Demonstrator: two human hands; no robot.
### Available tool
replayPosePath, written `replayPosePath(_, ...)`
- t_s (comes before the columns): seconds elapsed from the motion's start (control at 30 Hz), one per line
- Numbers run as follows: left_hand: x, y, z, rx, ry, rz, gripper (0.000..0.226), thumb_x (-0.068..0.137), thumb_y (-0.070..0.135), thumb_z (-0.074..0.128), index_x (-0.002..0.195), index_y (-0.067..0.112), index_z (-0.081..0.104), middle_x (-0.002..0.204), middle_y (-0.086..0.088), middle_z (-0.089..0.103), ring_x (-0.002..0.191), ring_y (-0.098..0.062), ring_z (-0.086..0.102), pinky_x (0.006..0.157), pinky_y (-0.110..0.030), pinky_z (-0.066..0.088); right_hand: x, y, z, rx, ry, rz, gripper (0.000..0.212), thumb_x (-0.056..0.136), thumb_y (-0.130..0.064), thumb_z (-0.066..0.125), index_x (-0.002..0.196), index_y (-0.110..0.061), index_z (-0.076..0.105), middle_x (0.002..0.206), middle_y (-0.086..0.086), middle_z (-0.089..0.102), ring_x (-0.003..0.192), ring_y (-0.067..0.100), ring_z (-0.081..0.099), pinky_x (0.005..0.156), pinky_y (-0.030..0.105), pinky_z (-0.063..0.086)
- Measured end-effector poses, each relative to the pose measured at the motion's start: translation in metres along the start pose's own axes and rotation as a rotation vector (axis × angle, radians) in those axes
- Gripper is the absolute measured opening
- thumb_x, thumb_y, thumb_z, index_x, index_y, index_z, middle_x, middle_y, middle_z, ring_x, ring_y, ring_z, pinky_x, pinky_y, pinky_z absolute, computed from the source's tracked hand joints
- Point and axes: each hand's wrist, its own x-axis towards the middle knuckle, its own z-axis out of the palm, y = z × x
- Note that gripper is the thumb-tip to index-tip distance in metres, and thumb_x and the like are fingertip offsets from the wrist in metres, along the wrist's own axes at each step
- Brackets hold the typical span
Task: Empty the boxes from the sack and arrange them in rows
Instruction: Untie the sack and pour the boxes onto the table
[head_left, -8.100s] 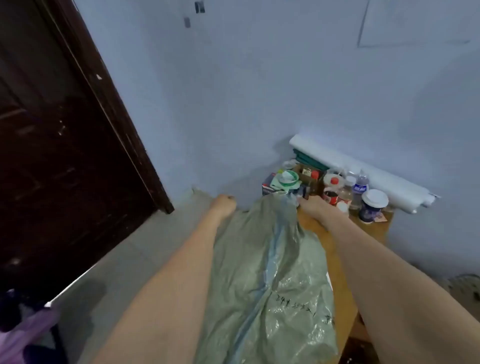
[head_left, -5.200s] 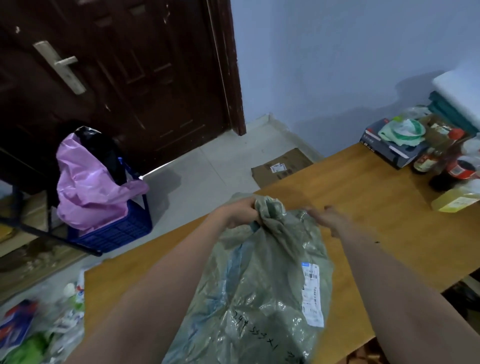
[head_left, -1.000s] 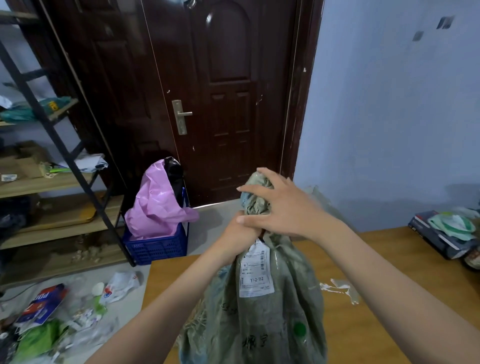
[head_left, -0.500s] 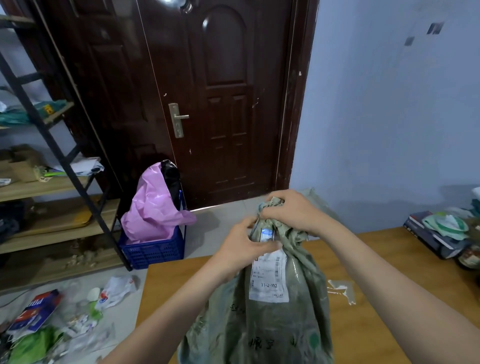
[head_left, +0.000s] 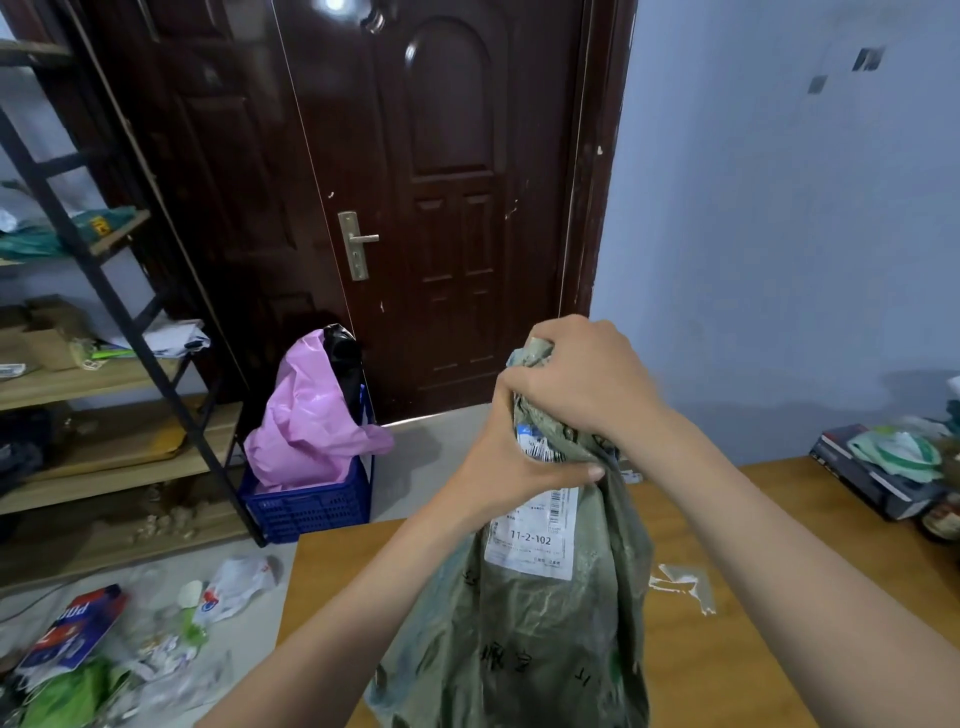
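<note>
- Filling the upper centre of the frame: dark brown door (head_left: 447, 208), shut, metal handle (head_left: 357, 244) at mid-height on its left side.
- Pale blue wall (head_left: 779, 234) takes the right half, behind the table.
- Shelf rack (head_left: 104, 374) at left edge: black slanted frame, wooden boards, cardboard and papers on them.
- Wooden table (head_left: 753, 649) runs from bottom centre to right edge; torn scrap of tape (head_left: 680, 584) stuck on it just right of the sack.
- Green woven sack (head_left: 519, 634) stands upright on the table, lower centre, body bulging, neck bunched at the top. Contents not visible.
- White shipping label (head_left: 532, 540) on the sack front, reads 11-2-102; a second smaller label crumpled up at the neck.
- Right hand (head_left: 582, 379) closed tight in a fist over the top of the sack neck, centre of frame.
- Left hand (head_left: 511, 467) just below it, fingers and thumb wrapped around the neck above the label; the two hands touch.
- Blue crate (head_left: 306, 506) on the floor left of centre, by the door, pink plastic bag (head_left: 306, 415) spilling out of it, something black behind.
- Litter (head_left: 104, 649) on the floor, lower left: wrappers, bags, green plastic.
- Dark box (head_left: 872, 478) at right edge of the table with a green-white item on top; a jar partly cut off beside it.
</note>
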Motion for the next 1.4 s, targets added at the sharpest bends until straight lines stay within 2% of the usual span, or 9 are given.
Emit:
replayPosePath(0.13,0.009,0.018,-0.003,-0.06,0.014,0.066,0.087,0.065,-0.01,0.085,0.133,0.007,0.034,0.109,-0.006,0.069,0.1,-0.013,0.07,0.081,-0.025,0.055,0.006,-0.017,-0.019,-0.104,0.056,-0.076,0.024,0.069,-0.044,0.062,0.067,-0.021,0.06,0.063,-0.006,0.059,0.064,0.018,0.056,0.056,0.029,0.042)
replayPosePath(0.3,0.018,0.033,-0.01,-0.041,0.073,0.146,0.087,0.061,0.0,0.09,0.132,0.001,0.039,0.113,-0.01,0.068,0.104,-0.014,0.069,0.083,-0.025,0.055,0.012,-0.029,-0.033,-0.119,0.077,-0.129,0.024,0.071,-0.045,0.062,0.071,-0.021,0.06,0.065,-0.007,0.059,0.062,0.013,0.053,0.052,0.026,0.036)
replayPosePath(0.4,0.018,0.044,-0.014,-0.025,0.086,0.172,0.092,0.057,0.015,0.092,0.133,0.003,0.04,0.114,-0.007,0.068,0.106,-0.013,0.068,0.087,-0.029,0.056,0.013,-0.035,-0.039,-0.138,0.086,-0.157,0.024,0.073,-0.047,0.061,0.074,-0.022,0.06,0.066,-0.007,0.059,0.062,0.012,0.052,0.052,0.026,0.036)
replayPosePath(0.57,0.019,0.054,-0.017,-0.08,0.084,0.172,0.081,0.065,-0.004,0.087,0.13,0.005,0.04,0.111,-0.006,0.068,0.102,-0.01,0.069,0.082,-0.024,0.055,0.018,-0.041,-0.045,-0.119,0.101,-0.17,0.025,0.072,-0.047,0.061,0.075,-0.022,0.06,0.068,-0.006,0.06,0.065,0.015,0.056,0.057,0.029,0.042)
replayPosePath(0.77,0.017,0.038,-0.015,-0.245,0.086,0.125,0.083,0.063,-0.007,0.085,0.125,0.028,0.043,0.116,-0.004,0.066,0.107,-0.013,0.068,0.085,-0.028,0.055,0.025,-0.035,-0.033,0.102,-0.011,-0.054,0.025,0.068,-0.043,0.066,0.072,-0.018,0.065,0.067,-0.005,0.067,0.07,0.015,0.064,0.066,0.036,0.057)
replayPosePath(0.93,0.015,0.023,-0.029,-0.255,-0.043,0.069,0.089,0.071,-0.002,0.082,0.142,0.026,0.037,0.127,-0.007,0.064,0.116,-0.022,0.064,0.095,-0.036,0.053,0.027,-0.03,-0.031,0.11,-0.022,-0.019,0.024,0.068,-0.041,0.067,0.071,-0.018,0.065,0.069,-0.003,0.066,0.071,0.017,0.064,0.063,0.034,0.053)
replayPosePath(1.07,0.006,0.009,-0.026,-0.131,-0.107,-0.017,0.093,0.063,0.011,0.087,0.141,0.025,0.039,0.127,0.004,0.065,0.119,-0.015,0.062,0.1,-0.035,0.051,0.028,-0.027,-0.035,0.072,0.061,0.001,0.023,0.067,-0.039,0.066,0.067,-0.017,0.061,0.066,-0.002,0.062,0.07,0.018,0.059,0.059,0.03,0.048)
replayPosePath(1.23,0.003,0.014,-0.013,-0.101,-0.022,-0.047,0.039,0.072,-0.002,0.082,0.1,0.017,0.063,0.088,0.005,0.076,0.085,-0.01,0.072,0.075,-0.025,0.055,0.028,-0.038,-0.032,0.255,0.024,0.049,0.026,0.065,-0.036,0.068,0.07,-0.01,0.065,0.072,0.004,0.069,0.075,0.021,0.067,0.064,0.037,0.055)
replayPosePath(1.4,0.004,0.038,-0.017,-0.182,-0.006,0.032,0.041,0.074,-0.009,0.076,0.103,0.016,0.062,0.086,0.009,0.076,0.083,-0.005,0.072,0.071,-0.018,0.055,0.032,-0.035,-0.054,0.53,-0.046,0.117,0.03,0.066,-0.034,0.072,0.078,-0.007,0.07,0.087,0.002,0.075,0.085,0.019,0.071,0.08,0.038,0.057)
